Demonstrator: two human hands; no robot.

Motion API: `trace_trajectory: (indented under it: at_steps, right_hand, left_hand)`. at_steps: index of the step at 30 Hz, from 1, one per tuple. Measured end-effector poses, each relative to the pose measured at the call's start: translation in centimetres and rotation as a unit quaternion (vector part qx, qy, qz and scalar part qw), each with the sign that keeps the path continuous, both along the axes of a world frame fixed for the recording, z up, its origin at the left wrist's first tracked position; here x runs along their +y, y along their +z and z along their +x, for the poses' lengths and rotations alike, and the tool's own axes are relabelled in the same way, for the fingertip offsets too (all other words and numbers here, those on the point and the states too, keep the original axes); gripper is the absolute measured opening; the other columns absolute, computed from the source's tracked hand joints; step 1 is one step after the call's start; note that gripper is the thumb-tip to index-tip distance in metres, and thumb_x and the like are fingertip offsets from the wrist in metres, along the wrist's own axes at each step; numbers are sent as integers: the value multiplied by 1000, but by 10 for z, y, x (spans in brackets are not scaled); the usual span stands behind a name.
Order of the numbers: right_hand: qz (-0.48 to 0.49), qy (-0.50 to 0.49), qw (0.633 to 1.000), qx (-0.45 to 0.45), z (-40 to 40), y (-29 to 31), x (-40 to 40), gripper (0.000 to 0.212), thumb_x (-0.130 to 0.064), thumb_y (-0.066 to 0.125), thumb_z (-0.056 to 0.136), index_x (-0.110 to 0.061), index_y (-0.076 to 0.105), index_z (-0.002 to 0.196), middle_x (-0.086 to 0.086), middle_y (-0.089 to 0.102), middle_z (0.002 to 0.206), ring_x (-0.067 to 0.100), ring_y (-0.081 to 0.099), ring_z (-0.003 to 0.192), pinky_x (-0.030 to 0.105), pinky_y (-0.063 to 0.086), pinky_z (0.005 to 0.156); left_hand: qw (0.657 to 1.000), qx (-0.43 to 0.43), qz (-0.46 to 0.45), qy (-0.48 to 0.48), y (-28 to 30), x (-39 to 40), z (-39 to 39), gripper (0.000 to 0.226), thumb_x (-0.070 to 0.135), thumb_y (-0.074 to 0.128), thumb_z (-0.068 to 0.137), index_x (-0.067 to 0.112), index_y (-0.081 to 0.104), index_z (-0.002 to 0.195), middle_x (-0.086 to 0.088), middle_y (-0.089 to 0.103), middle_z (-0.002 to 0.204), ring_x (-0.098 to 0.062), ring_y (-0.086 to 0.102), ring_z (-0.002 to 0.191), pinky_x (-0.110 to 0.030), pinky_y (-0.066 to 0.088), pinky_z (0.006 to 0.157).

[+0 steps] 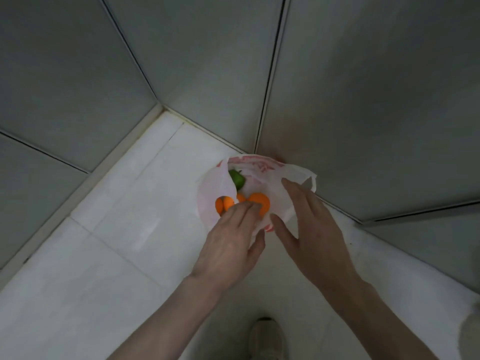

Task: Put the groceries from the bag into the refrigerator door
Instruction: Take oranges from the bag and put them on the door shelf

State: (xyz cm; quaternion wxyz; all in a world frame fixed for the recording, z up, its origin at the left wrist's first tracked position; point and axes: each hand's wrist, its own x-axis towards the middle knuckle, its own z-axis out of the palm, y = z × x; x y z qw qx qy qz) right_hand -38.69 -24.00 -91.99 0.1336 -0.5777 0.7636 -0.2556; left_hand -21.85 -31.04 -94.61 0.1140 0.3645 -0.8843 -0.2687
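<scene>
1. White floor tiles (pixel 124 229) meet grey panelled fronts (pixel 363 100) in a corner, where a thin white plastic bag (pixel 278 201) with red print sits open on the floor against the right-hand panel.
2. Inside the bag lie at least three orange fruits: a large one (pixel 259 202) at centre, a small one (pixel 224 205) at the left edge, and a third (pixel 240 197) half hidden between them. A green item (pixel 237 179), possibly a pepper, rests deeper, toward the wall.
3. The left hand (pixel 231 242) reaches into the bag's mouth, fingertips on or just over the large orange fruit, fingers extended and not yet closed around it.
4. The right hand (pixel 309 227) is spread open on the bag's right side, palm down, apparently pressing the plastic aside; it holds nothing.
5. The fruit lies straight ahead of the left fingertips, making that hand clearly the nearer for the pick. Being round, it offers no long axis to line up with.
6. No refrigerator shelf is visible; whether the grey panels are the appliance's doors cannot be told. Judging by the full bag, the unloading looks barely begun.
7. A shoe (pixel 267 339) shows at the lower edge.
</scene>
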Motion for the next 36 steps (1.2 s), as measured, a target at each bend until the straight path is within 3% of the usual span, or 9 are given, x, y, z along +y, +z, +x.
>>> trace_trajectory:
  at_steps: [3, 6, 11, 14, 16, 19, 25, 29, 36]
  right_hand:
    - [10, -1, 1000, 0, -8, -43, -16, 55, -42, 50, 104, -16, 45, 153, 5, 59, 145, 20, 58, 128, 29, 48, 102]
    - [20, -1, 1000, -23, -10, -87, -31, 52, -29, 57, 103, -22, 44, 153, 2, 58, 146, 18, 57, 129, 29, 50, 100]
    - [31, 53, 998, -13, -5, -156, -58, 48, -29, 52, 107, -22, 45, 154, -2, 55, 151, 14, 57, 128, 31, 51, 106]
    - [60, 75, 995, 24, -3, -169, -71, 53, -36, 52, 104, -25, 44, 156, -6, 51, 157, 13, 55, 133, 26, 44, 106]
    - [87, 72, 993, 37, -4, -176, -78, 59, -44, 50, 102, -29, 39, 158, -10, 46, 159, 12, 53, 135, 23, 40, 104]
    - [95, 57, 990, 82, -5, -187, -84, 66, -59, 43, 96, -30, 43, 155, -8, 56, 151, 14, 63, 125, 27, 50, 97]
    - [164, 58, 975, 140, -8, -210, -92, 63, -52, 66, 92, -25, 51, 147, -2, 65, 137, 20, 69, 111, 35, 54, 96]
    - [233, 72, 952, 183, -7, -216, -97, 50, -45, 53, 101, -26, 46, 147, -1, 54, 148, 22, 58, 127, 36, 39, 110]
    - [258, 66, 938, 223, -3, -230, -103, 43, -34, 56, 100, -25, 50, 141, 5, 56, 141, 28, 60, 118, 40, 43, 104]
  left_hand:
    - [999, -16, 27, -16, -46, -21, -14, 47, 27, 54, 99, 14, 54, 144, -4, 59, 142, -23, 59, 126, -36, 56, 96]
    - [996, -61, -21, -66, -95, -43, -23, 43, 22, 55, 99, 11, 58, 140, -7, 63, 139, -25, 60, 126, -34, 49, 106]
    - [978, -145, -111, -99, -155, -80, -21, 37, 25, 64, 88, 10, 68, 122, -9, 71, 119, -28, 67, 109, -40, 56, 98]
    - [968, -212, -117, -71, -159, -89, -13, 43, 34, 75, 83, 16, 70, 122, -5, 72, 116, -26, 69, 105, -38, 59, 93]
    - [964, -234, -107, -63, -163, -94, -11, 52, 43, 64, 94, 19, 58, 139, -3, 64, 134, -24, 61, 121, -36, 52, 104]
    - [966, -237, -94, -46, -170, -103, -10, 61, 49, 49, 103, 22, 34, 155, -1, 44, 153, -24, 45, 137, -35, 41, 113]
    - [962, -253, -85, -59, -192, -111, -15, 62, 46, 58, 99, 24, 36, 152, -1, 45, 152, -23, 49, 133, -34, 46, 109]
    - [964, -249, -75, -53, -201, -111, -16, 60, 51, 61, 97, 26, 41, 149, 1, 50, 148, -21, 53, 130, -34, 46, 112]
    - [969, -237, -66, -36, -210, -112, -27, 73, 51, 67, 94, 25, 35, 154, -3, 45, 152, -24, 55, 127, -35, 51, 108]
